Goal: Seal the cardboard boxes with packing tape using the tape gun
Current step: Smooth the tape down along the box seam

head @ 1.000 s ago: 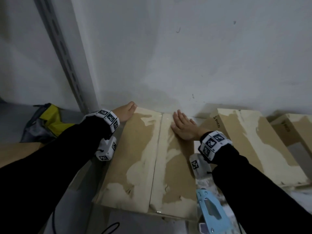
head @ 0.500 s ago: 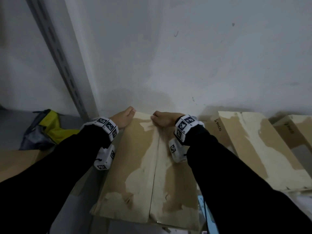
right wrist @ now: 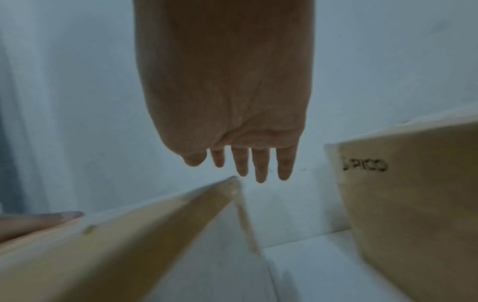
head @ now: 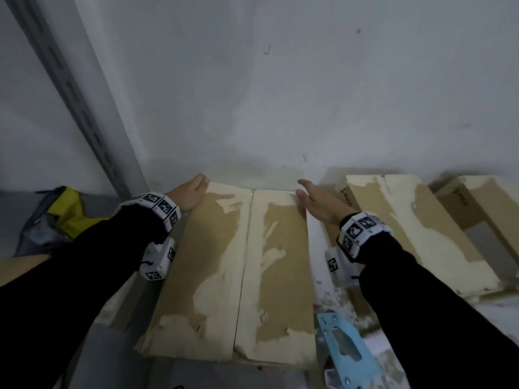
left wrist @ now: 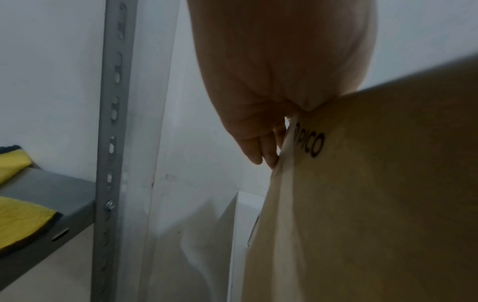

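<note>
A cardboard box (head: 224,276) lies in front of me with both top flaps down and meeting at a middle seam. My left hand (head: 193,192) grips its far left corner, with the fingers (left wrist: 258,151) running down the box's side (left wrist: 388,183). My right hand (head: 317,200) hovers just above the far right corner, open, its fingers (right wrist: 261,163) straight, spread and clear of the box (right wrist: 129,245). The light blue tape gun (head: 345,349) lies by the box's near right corner, under my right forearm. No hand holds it.
A second closed box (head: 407,234) marked PICO (right wrist: 413,204) lies to the right, with a third (head: 483,203) beyond it. The white wall (head: 280,94) stands right behind the boxes. At left are a slotted metal upright (head: 84,108) and a yellow and grey bag (head: 64,214).
My right hand went from lying flat on the right flap to the far end of the seam. It has now swung right, lifted off and opened. My left hand has stayed on its corner.
</note>
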